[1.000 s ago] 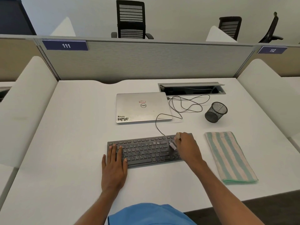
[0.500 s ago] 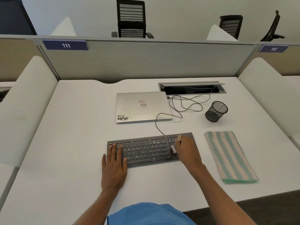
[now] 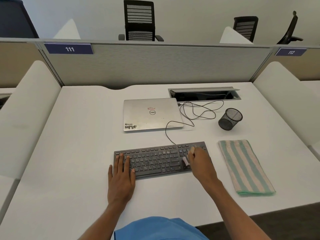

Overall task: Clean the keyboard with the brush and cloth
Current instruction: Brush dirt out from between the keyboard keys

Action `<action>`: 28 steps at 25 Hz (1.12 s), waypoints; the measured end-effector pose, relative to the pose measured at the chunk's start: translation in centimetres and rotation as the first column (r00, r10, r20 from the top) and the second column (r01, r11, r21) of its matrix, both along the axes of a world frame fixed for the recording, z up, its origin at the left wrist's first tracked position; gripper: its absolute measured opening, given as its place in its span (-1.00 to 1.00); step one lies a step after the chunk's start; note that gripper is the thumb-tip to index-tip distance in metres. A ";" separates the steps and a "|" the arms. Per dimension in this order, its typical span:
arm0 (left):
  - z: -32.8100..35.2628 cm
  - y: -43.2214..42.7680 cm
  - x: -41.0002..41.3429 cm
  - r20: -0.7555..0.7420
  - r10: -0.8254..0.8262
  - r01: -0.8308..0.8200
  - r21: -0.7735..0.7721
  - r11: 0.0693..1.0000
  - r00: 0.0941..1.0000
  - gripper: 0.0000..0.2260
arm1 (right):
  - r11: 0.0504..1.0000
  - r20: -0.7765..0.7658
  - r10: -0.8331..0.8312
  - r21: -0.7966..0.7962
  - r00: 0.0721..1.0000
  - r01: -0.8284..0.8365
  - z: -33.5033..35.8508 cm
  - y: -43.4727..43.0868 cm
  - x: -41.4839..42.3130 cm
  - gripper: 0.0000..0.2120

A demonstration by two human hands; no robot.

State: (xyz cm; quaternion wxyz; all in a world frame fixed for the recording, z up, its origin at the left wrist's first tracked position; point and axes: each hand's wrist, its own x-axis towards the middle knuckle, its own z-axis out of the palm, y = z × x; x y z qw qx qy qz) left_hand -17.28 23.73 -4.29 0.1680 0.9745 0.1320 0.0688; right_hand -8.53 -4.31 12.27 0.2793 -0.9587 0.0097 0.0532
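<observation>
A dark grey wired keyboard (image 3: pixel 155 159) lies on the white desk in front of me. My left hand (image 3: pixel 121 176) rests flat on its left end, fingers straight over the keys. My right hand (image 3: pixel 201 164) grips a small pale brush (image 3: pixel 185 161) over the keyboard's right end, with the bristle end down on the keys and the handle tip showing above my fingers. A folded cloth (image 3: pixel 245 166) with green and beige stripes lies to the right of the keyboard, untouched.
A closed silver laptop (image 3: pixel 152 114) sits behind the keyboard, with a thin looped cable (image 3: pixel 197 111) beside it. A black mesh pen cup (image 3: pixel 229 119) lies tipped at the right. An open cable hatch (image 3: pixel 204 94) and grey partition (image 3: pixel 155 66) close the back.
My right hand has shifted the brush slightly toward the front right of the keyboard. My left hand has stayed in place.
</observation>
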 end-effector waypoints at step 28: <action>0.0 -0.2 0.0 0.016 -0.002 0.002 -0.012 1.000 1.000 -0.44 | 0.995 -0.032 -0.095 0.020 0.995 0.095 0.3 -0.7 1.0 -0.64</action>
